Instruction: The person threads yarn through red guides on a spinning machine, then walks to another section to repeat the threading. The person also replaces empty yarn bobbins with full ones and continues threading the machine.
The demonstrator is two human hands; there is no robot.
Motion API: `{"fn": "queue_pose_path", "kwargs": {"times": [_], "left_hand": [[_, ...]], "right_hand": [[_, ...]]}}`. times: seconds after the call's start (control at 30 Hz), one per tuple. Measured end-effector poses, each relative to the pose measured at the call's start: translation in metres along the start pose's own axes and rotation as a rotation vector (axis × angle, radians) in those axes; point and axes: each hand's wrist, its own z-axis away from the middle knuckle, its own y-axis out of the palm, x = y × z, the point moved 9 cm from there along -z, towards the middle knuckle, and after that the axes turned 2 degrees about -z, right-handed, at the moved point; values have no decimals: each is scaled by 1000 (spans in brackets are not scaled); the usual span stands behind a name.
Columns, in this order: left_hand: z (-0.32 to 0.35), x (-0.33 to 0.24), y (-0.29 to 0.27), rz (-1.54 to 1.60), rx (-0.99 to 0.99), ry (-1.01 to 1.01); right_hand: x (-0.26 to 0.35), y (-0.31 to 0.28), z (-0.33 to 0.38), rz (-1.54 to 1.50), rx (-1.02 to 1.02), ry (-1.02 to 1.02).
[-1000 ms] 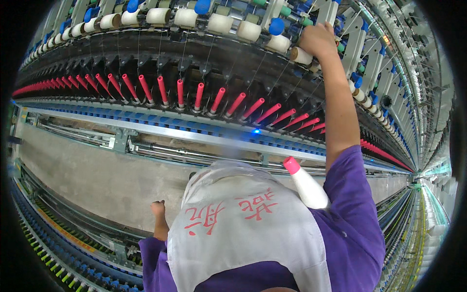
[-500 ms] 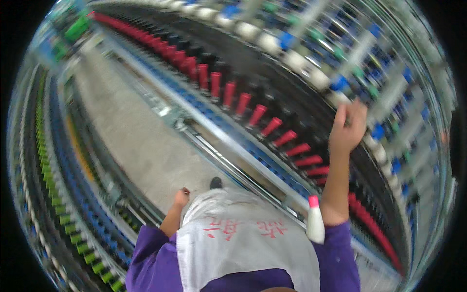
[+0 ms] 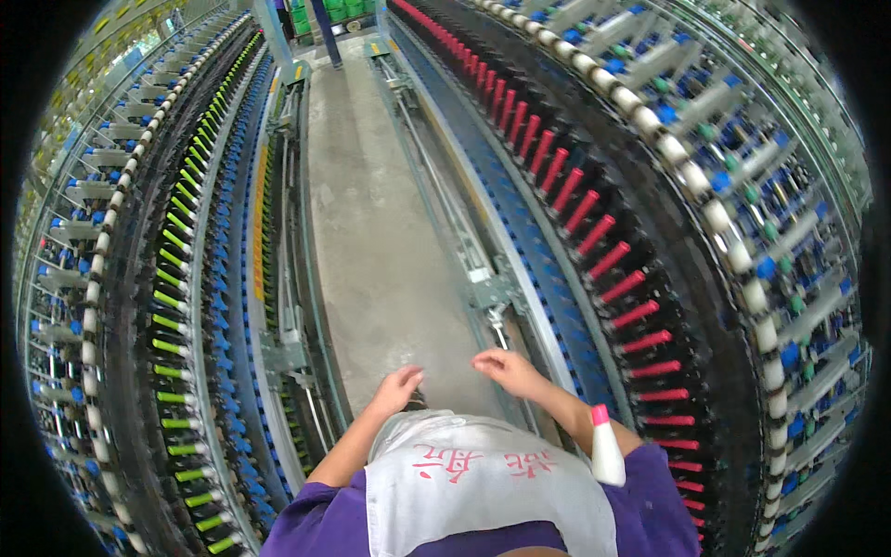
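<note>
My left hand (image 3: 397, 388) and my right hand (image 3: 507, 369) hang low in front of my white apron (image 3: 483, 492), both holding nothing, fingers loosely apart. A white bobbin with a pink tip (image 3: 606, 447) sticks up from the apron's right side, beside my right forearm. To my right runs a spinning frame with a row of red bobbins (image 3: 594, 232). On my left stands another frame with green-yellow bobbins (image 3: 176, 297).
A grey concrete aisle (image 3: 371, 232) runs ahead between the two machines, edged by metal rails (image 3: 464, 241). White rollers and blue holders (image 3: 742, 251) line the upper right frame. Green crates (image 3: 325, 14) stand at the far end of the aisle.
My right hand has come down from the upper part of the right frame to in front of the apron. The view has swung to look along the aisle.
</note>
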Motion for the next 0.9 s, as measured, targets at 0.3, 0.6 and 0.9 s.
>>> {"fn": "queue_pose_path", "kwargs": {"times": [0.3, 0.6, 0.9], "left_hand": [[-116, -244, -201, -625, -413, 1046], [-409, -77, -350, 420, 114, -237], [-525, -168, -641, 1535, -575, 348]], "right_hand": [[234, 108, -275, -2030, 517, -91], [357, 5, -548, -212, 155, -796], [391, 95, -832, 554, 367, -1268]]}}
